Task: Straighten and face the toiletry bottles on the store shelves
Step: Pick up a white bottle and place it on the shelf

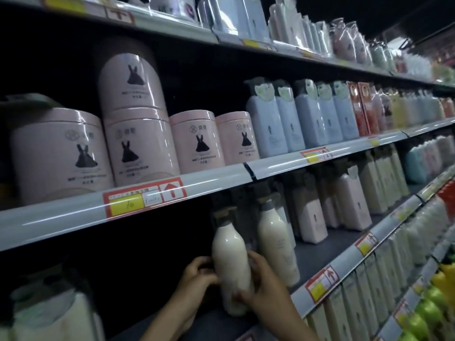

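Two bare hands close on a cream bottle (230, 259) in a dim store aisle: the left hand (197, 275) curls its fingers against the bottle's left side, while the right hand (267, 289) wraps the right side, thumb laid across the lower front. Both forearms reach up from the bottom of the frame. The bottle, dark-capped, stands near the front of a grey shelf (320, 252), just left of a second cream bottle (278, 244), with more pale bottles ranked behind and to the right. One level up sit five pink tins (197, 141) printed with a black rabbit, one of them stacked on another, then five blue bottles (267, 126) with pale green tags at their necks, then two red boxes (364, 109). A red-and-yellow price tag (145, 195) with an up arrow is clipped to the pale rail (61, 221) below the tins. Four shelf levels run away to the right, each packed with toiletries, the far end blurred.
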Available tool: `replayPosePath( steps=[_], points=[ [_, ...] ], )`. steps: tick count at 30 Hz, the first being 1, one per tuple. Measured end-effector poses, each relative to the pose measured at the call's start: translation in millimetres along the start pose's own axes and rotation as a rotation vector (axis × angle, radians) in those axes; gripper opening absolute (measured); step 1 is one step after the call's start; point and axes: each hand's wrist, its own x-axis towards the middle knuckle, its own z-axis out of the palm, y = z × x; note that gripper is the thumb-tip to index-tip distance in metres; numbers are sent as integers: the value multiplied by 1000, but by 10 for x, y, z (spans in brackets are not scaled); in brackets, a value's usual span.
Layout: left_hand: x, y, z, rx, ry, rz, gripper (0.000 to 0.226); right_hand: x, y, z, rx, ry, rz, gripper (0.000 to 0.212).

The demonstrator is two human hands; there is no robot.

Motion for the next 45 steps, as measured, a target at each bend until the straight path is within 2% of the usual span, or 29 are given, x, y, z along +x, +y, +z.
replayPosePath(
  steps=[3, 7, 13, 22, 26, 34, 40, 45],
  points=[
    [-91, -48, -217, -7, 19, 6, 37, 27, -105, 54, 27, -67, -29, 69],
    [-365, 35, -434, 74, 16, 75, 45, -46, -315, 143, 77, -134, -82, 69],
    [-949, 193, -806, 56, 83, 116, 39, -357, -746, 285, 152, -168, -132, 60],
    [-2357, 184, -1436, 215, 66, 266, 44, -1576, -1413, 740, 222, -211, -217, 69],
    [-3164, -95, -1833, 269, 190, 356, 54, -2338, -1656, 1268, 309, -265, -251, 74],
    [-4407, -902, -3027, 273, 510, 342, 68, -3440, -1957, 2686, 428, -439, -301, 82],
    [-5051, -1654, -3850, 203, 705, 241, 70, -3986, -1902, 3747, 411, -596, -426, 85],
    [-5104, -2109, -4334, 231, 710, 91, 71, -4126, -1627, 4466, 344, -684, -386, 83]
  ],
)
